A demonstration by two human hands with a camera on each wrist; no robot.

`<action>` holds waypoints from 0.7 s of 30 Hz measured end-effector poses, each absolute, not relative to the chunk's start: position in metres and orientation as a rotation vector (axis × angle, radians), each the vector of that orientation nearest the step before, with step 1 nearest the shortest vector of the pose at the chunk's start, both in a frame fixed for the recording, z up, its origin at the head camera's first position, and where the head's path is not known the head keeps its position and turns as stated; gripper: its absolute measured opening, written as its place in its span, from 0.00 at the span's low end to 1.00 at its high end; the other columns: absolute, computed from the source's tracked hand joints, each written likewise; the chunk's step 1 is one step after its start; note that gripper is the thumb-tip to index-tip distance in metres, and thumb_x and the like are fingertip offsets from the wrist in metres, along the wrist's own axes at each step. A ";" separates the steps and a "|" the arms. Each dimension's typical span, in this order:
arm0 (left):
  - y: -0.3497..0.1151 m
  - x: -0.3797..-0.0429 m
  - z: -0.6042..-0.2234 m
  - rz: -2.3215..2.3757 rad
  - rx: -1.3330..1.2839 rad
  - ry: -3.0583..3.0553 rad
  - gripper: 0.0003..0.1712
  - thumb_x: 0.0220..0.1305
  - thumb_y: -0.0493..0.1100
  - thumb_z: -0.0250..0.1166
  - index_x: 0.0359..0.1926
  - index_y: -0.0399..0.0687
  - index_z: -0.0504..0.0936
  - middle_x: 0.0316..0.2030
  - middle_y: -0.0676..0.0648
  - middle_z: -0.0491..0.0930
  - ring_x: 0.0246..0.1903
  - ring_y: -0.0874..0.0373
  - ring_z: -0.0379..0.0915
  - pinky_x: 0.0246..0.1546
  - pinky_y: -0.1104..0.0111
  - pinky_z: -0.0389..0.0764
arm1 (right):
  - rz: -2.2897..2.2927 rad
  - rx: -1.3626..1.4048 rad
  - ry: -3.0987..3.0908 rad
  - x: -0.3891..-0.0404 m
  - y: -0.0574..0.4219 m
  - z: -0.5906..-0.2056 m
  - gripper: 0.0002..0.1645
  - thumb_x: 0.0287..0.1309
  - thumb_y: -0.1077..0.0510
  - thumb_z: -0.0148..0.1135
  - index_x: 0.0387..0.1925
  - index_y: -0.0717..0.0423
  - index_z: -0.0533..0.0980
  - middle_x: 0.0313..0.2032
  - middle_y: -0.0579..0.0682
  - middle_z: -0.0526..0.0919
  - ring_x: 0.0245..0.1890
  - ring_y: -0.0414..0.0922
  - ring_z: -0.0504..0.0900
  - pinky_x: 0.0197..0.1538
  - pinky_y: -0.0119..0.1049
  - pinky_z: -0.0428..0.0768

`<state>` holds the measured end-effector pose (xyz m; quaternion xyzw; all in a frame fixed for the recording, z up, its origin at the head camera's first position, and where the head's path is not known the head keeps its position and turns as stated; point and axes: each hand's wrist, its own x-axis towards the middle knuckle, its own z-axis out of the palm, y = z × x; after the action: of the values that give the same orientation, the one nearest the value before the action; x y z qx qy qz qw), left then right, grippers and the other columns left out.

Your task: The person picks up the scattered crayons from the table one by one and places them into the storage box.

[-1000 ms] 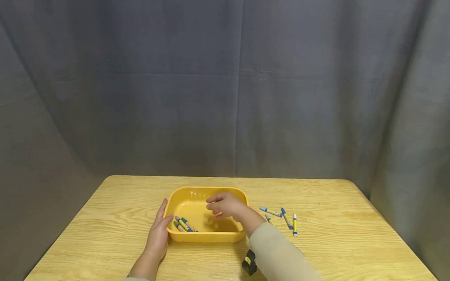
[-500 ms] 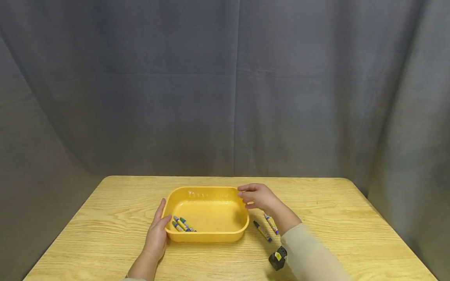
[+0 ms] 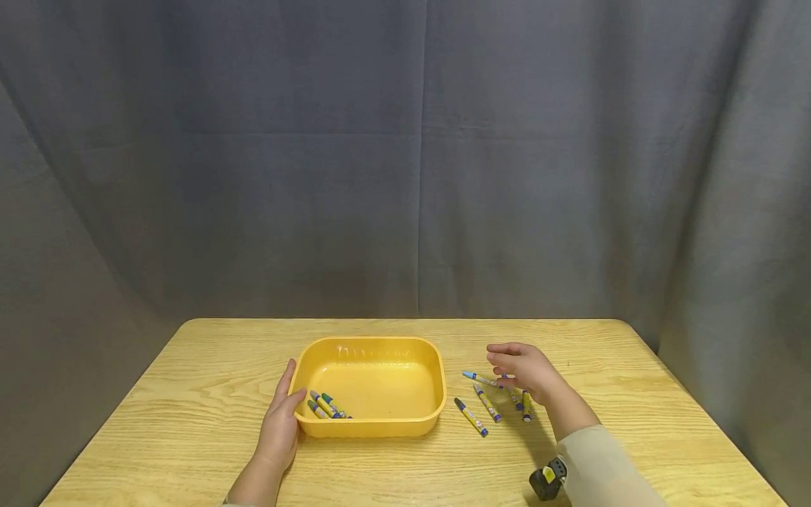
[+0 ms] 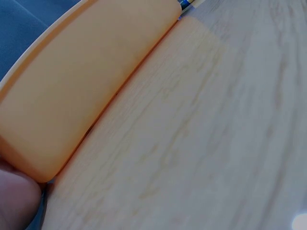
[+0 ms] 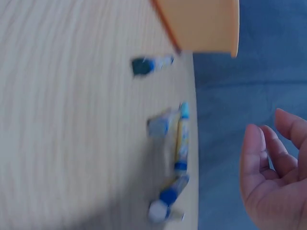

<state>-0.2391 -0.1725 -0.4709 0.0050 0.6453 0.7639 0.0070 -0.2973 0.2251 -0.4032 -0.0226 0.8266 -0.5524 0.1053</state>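
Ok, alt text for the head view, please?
A left hand holds the left side of a yellow tray with a few crayons inside, while an empty right hand hovers above five more crayons on the wooden table, right of the tray. A gray curtain hangs behind.

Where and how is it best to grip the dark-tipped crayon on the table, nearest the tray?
The crayon is probably best pinched at its middle, from above, across its width: it is slim, lies flat and touches neither the tray nor the next crayon.
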 end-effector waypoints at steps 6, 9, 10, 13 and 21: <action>-0.172 -0.239 -0.470 2.389 0.021 2.005 0.37 0.76 0.39 0.35 0.78 0.57 0.29 0.78 0.46 0.22 0.77 0.40 0.25 0.76 0.47 0.41 | -1.612 0.006 2.472 -0.289 0.252 -0.413 0.32 0.70 0.53 0.53 0.66 0.71 0.64 0.64 0.70 0.69 0.59 0.64 0.74 0.58 0.47 0.82; -0.173 -0.239 -0.470 2.398 0.028 1.991 0.37 0.76 0.39 0.35 0.78 0.57 0.29 0.78 0.46 0.22 0.77 0.40 0.26 0.76 0.47 0.41 | -1.582 0.038 2.503 -0.284 0.262 -0.418 0.32 0.70 0.52 0.54 0.65 0.71 0.65 0.63 0.70 0.70 0.57 0.62 0.76 0.56 0.46 0.83; -0.173 -0.239 -0.470 2.398 0.031 1.992 0.37 0.76 0.39 0.35 0.78 0.57 0.29 0.78 0.47 0.22 0.77 0.40 0.25 0.76 0.47 0.41 | -1.569 0.047 2.512 -0.283 0.265 -0.420 0.32 0.70 0.52 0.54 0.65 0.72 0.65 0.62 0.70 0.71 0.54 0.60 0.78 0.54 0.45 0.84; -0.173 -0.239 -0.469 2.390 0.033 1.997 0.37 0.76 0.39 0.35 0.78 0.57 0.28 0.78 0.47 0.22 0.77 0.41 0.25 0.76 0.47 0.41 | -1.570 0.109 2.509 -0.280 0.271 -0.427 0.32 0.68 0.52 0.56 0.64 0.72 0.66 0.56 0.68 0.76 0.46 0.51 0.82 0.49 0.40 0.86; -0.173 -0.239 -0.467 2.381 0.004 2.007 0.37 0.76 0.39 0.35 0.78 0.57 0.30 0.78 0.48 0.23 0.78 0.42 0.26 0.77 0.49 0.41 | -1.574 0.195 2.494 -0.276 0.278 -0.437 0.32 0.67 0.55 0.58 0.63 0.74 0.65 0.52 0.64 0.79 0.39 0.43 0.79 0.45 0.36 0.87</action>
<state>-0.2387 -0.1731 -0.4675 0.0013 0.6446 0.7644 0.0139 -0.2757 0.2776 -0.4369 0.0656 0.8402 -0.5303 0.0929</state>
